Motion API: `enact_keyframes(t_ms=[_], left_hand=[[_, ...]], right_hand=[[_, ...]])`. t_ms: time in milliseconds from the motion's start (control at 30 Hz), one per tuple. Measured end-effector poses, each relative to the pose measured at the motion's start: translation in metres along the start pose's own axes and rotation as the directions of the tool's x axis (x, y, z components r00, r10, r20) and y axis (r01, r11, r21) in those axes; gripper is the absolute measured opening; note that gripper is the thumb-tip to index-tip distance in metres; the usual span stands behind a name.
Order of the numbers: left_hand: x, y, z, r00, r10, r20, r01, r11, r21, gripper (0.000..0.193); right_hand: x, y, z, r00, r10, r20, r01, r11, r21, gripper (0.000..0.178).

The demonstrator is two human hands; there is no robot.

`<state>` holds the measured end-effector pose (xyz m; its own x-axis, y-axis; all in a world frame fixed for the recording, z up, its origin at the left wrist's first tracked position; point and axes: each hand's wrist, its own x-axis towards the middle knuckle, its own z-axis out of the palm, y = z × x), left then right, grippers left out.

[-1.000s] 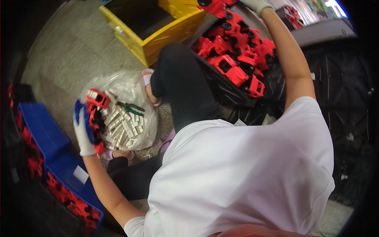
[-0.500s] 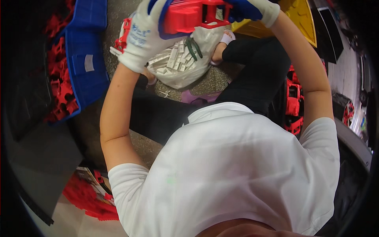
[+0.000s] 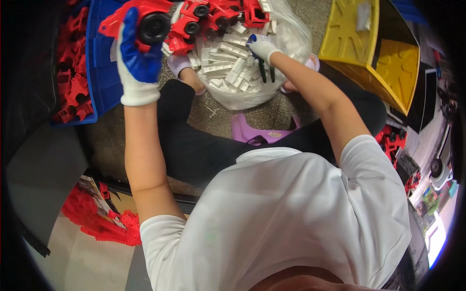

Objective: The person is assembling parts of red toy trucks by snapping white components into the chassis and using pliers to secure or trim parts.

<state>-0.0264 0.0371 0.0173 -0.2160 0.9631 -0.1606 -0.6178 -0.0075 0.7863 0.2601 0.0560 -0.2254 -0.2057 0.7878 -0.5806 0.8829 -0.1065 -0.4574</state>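
The truck [image 3: 154, 26], held between both hands half a second ago, is now held up by the left hand [image 3: 141, 63] alone, fingers closed around it, at the blue bin's [image 3: 104, 72] right edge. The right hand [image 3: 263, 48] has been brought to the bag [image 3: 293, 43], fingers curled at the pliers [image 3: 262, 72]; whether these are gripped cannot be told. Bare floor [image 3: 314, 19] is left between the bag's right edge and the yellow bin [image 3: 347, 43].

Red toy truck [image 3: 145, 8], black wheel [image 3: 155, 28] — blue-and-white gloves [image 3: 138, 70] — white strips [image 3: 236, 69]
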Motion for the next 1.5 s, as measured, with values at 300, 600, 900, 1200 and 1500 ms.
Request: enact_keyframes(t_ms=[300, 600, 900, 1200, 1500], left_hand=[[-0.008, 0.003, -0.008, 0.905, 0.132, 0.405, -0.365, 0.73, 0.578, 0.045], [-0.043, -0.03, 0.037, 0.787, -0.499, 0.364, -0.084, 0.498, 0.863, 0.087], [-0.081, -0.062, 0.091, 0.697, -0.516, 0.498, -0.257, 0.469, 0.845, 0.09], [-0.112, -0.064, 0.114, 0.695, -0.426, 0.579, -0.362, 0.488, 0.794, 0.068], [-0.117, -0.072, 0.11, 0.714, -0.454, 0.534, -0.266, 0.529, 0.806, 0.065]], right_hand=[[0.011, -0.055, 0.018, 0.997, -0.063, -0.055, 0.029, 0.877, -0.48, 0.063], [-0.109, -0.034, -0.158, 0.984, -0.167, -0.068, 0.173, 0.768, 0.617, 0.056], [-0.269, -0.051, -0.187, 0.716, -0.617, -0.327, 0.638, 0.768, -0.052, 0.039], [-0.293, -0.033, -0.161, 0.826, -0.511, -0.237, 0.485, 0.86, -0.161, 0.038], [-0.291, -0.037, -0.149, 0.898, -0.388, -0.21, 0.365, 0.92, -0.14, 0.034]])
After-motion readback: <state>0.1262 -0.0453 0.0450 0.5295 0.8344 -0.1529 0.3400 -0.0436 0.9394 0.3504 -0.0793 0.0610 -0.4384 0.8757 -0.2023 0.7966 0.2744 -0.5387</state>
